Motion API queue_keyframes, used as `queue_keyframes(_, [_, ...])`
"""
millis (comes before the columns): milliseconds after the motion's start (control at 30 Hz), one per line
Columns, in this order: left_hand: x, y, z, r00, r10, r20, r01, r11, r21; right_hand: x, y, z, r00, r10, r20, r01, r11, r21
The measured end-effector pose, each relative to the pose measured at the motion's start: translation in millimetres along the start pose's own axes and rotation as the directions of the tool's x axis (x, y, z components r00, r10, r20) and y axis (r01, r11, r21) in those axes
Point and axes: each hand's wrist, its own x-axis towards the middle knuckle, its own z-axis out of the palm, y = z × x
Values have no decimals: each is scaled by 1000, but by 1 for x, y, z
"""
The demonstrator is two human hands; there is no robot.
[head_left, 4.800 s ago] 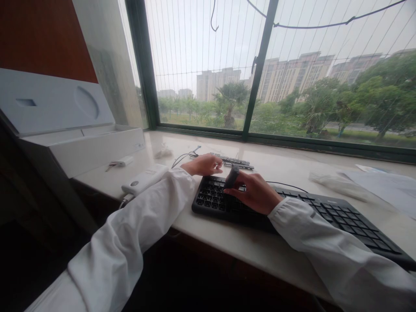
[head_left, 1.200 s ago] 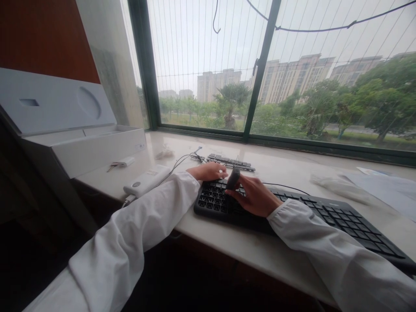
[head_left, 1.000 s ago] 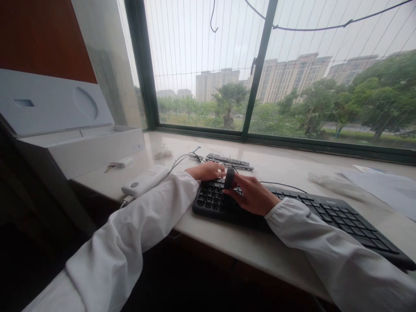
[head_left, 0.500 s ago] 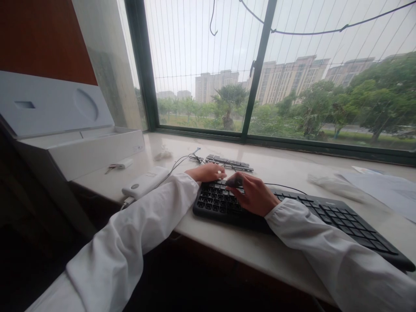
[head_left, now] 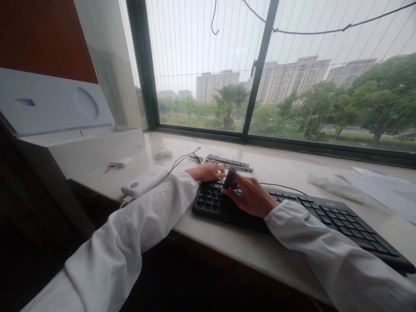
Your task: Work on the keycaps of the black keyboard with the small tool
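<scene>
A black keyboard (head_left: 338,216) lies slantwise along the front of the pale ledge. Toward its left end the keycaps are off and open key sockets (head_left: 211,201) show. Over the back left corner rests my left hand (head_left: 209,172), fingers curled against the keyboard's edge; their tips are partly hidden. My right hand (head_left: 255,195) is above the bare sockets, thumb and fingers pinched round a small black brush (head_left: 230,177) with a rough, dark surface. The brush is held nearly upright, close to the left fingertips. Loose keycaps (head_left: 229,162) lie in rows just behind the keyboard.
A white power strip (head_left: 144,180) with a plugged-in cord sits left of my left forearm. Beyond it are a small white item with keys (head_left: 120,164) and an open white box (head_left: 97,149). Plastic wrap (head_left: 338,186) and papers (head_left: 386,193) lie at right, below the window.
My right hand has tilted the brush from a lower, blurred slant to nearly upright, shifting slightly left. My left hand stays on the keyboard's corner.
</scene>
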Motion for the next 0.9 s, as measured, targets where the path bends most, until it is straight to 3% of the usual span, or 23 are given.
queue_keyframes(300, [2, 0, 0, 1000, 3, 11, -3, 1000, 19, 2, 1, 1, 992, 125, -33, -124, 991, 54])
queue_keyframes(900, [-6, 10, -6, 1000, -13, 6, 13, 1000, -23, -2, -1, 2, 992, -122, 7, 122, 991, -63])
